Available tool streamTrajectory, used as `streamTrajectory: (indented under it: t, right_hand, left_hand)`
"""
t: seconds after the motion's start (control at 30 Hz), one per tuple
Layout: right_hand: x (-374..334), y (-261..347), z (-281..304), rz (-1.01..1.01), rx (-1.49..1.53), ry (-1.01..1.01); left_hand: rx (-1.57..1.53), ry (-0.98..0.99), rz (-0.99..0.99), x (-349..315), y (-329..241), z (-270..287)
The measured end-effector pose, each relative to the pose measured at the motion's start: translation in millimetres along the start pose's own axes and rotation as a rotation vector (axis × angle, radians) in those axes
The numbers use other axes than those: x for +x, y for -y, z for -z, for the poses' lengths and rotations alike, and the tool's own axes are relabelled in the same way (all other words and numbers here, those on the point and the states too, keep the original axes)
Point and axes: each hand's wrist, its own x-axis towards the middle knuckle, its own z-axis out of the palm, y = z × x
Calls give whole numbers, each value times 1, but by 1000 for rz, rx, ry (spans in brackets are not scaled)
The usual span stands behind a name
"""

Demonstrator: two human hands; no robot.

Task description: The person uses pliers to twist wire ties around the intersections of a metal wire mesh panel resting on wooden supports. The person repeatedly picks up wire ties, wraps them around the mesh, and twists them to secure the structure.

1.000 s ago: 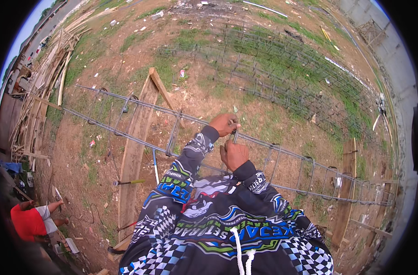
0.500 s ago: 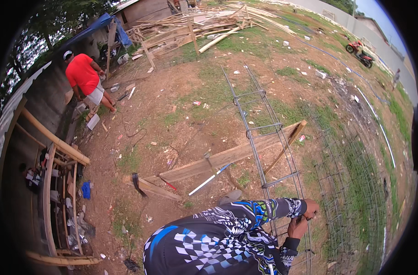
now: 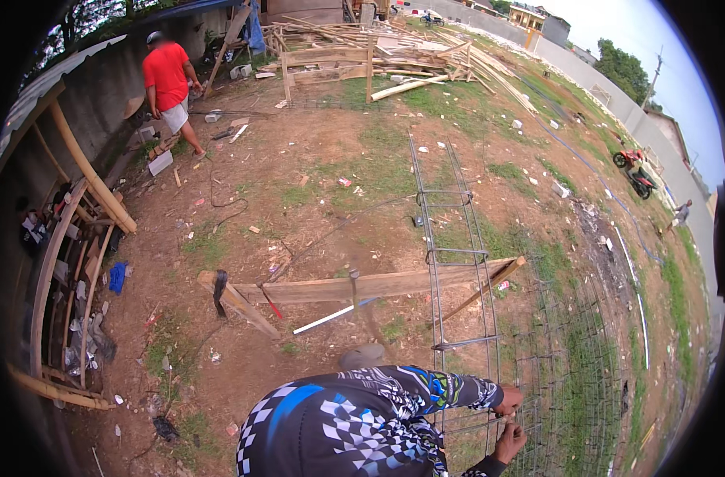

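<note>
My left hand [image 3: 509,400] reaches across from the patterned sleeve [image 3: 450,388] to the right side of a long steel rebar cage [image 3: 467,344]. Its fingers are curled in at the cage's edge. Just below it is my right hand [image 3: 511,441], also with bent, closed fingers, a small gap from the left. Anything pinched in either hand is too small to make out. The cage has long parallel bars joined by crosswise stirrups. It lies over a wooden plank [image 3: 394,284] held up by posts.
Steel mesh [image 3: 569,381] spreads on the ground at my right. A hammer [image 3: 354,288], a red-handled tool [image 3: 270,302] and a black strap [image 3: 219,292] are on the plank stand. Far left, a person in red [image 3: 168,83] stands near a lumber pile [image 3: 394,60]; a bamboo-framed shelter [image 3: 84,171] is nearer.
My hands, close together before, are now apart, the right one lower. The whole view has shifted, showing more sky. The person in red now stands more upright.
</note>
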Motion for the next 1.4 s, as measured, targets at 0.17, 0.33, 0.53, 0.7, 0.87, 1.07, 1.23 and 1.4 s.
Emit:
streamTrajectory:
  t: [0.17, 0.33, 0.53, 0.7, 0.87, 1.07, 1.23, 1.4]
  right_hand:
    - [6, -73, 57, 6, -256, -57]
    - [26, -91, 58, -444, -89, 402]
    - [35, -109, 50, -719, 19, 584]
    - [46, -104, 51, -641, -141, 578]
    - [-31, 5, 14, -55, -532, -191]
    - [-98, 52, -51, 31, -157, -451]
    - [-78, -21, -85, -331, 456, -395]
    - [-60, -50, -86, -326, 302, -546]
  left_hand:
    - [39, 201, 128, -3, -23, 1]
    - [31, -62, -11, -18, -23, -7]
    - [15, 36, 14, -24, -34, 12]
    - [-15, 39, 13, -25, -35, 13]
    - [-17, 2, 42, -22, -24, -3]
    - [-29, 101, 97, -18, -43, -10]
    - [-7, 47, 132, -18, -21, -15]
    - [-2, -75, 139, -18, -18, -22]
